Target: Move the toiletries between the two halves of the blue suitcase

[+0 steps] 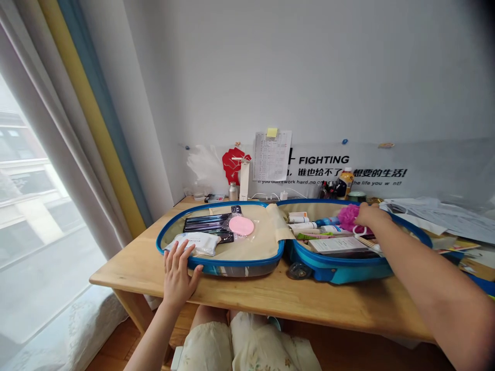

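A blue suitcase (240, 264) lies unfolded on the wooden table, its two halves side by side. My left hand (180, 270) rests with fingers spread on the near rim of the left half, fingertips by a white soft packet (199, 243). Behind that packet are dark packaged sticks (204, 222) and a pink oval pad (242, 225) in clear wrap. Over the right half, my right hand (367, 216) is closed on a magenta bath puff (348, 216) with a white cord loop; its fingertips are partly hidden. Below it are white tubes (303, 225) and a flat grey box (338, 245).
Along the wall stand an orange-capped bottle (346, 183), a small metallic bottle (232, 191) and a white charger (283, 195). Papers (444, 219) cover the table's right side. A suitcase wheel (299, 271) sits near the front edge. Curtains (77, 113) hang at left.
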Tool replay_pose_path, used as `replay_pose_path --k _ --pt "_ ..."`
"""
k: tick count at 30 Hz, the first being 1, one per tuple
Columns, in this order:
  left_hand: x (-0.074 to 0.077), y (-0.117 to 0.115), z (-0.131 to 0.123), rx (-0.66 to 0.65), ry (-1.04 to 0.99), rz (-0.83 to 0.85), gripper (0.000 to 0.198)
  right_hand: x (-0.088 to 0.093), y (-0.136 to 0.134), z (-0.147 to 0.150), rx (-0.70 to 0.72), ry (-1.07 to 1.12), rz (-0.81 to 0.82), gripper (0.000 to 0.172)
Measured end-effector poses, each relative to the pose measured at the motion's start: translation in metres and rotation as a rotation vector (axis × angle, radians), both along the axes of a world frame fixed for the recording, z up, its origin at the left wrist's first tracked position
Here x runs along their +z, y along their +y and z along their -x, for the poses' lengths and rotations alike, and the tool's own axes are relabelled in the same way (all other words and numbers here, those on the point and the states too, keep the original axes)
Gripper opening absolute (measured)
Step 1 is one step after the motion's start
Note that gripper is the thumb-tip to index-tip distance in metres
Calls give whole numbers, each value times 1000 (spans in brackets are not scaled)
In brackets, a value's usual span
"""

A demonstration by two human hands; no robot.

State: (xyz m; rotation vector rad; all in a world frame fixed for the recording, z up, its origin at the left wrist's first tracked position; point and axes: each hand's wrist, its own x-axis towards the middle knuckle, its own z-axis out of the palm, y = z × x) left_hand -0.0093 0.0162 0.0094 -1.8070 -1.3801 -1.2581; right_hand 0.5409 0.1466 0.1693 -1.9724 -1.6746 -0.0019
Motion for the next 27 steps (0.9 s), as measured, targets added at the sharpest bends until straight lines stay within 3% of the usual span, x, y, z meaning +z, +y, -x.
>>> replay_pose_path --k 3,5,8,11,16,19,23,27 --pt "0 0 0 4 -4 14 50 16 -1 16 -178 27 4 75" --pt "1 0 1 3 4 11 49 30 3 39 -171 30 -12 73" --pt "1 0 0 -3 12 -2 48 47 12 97 -14 24 -51 69" --pt "1 -1 0 4 1 15 49 52 21 182 279 -1 -96 68" --pt "0 -1 0 27 -5 45 49 32 24 329 701 -65 -75 67" --pt "-1 -1 0 29 5 49 49 16 20 393 838 -95 -61 50" --pt "-1 -1 -1 22 16 17 48 -3 14 439 923 -114 -55 43" --pt "-1 0 -1 24 30 4 47 -20 12 455 1038 -146 43 39"
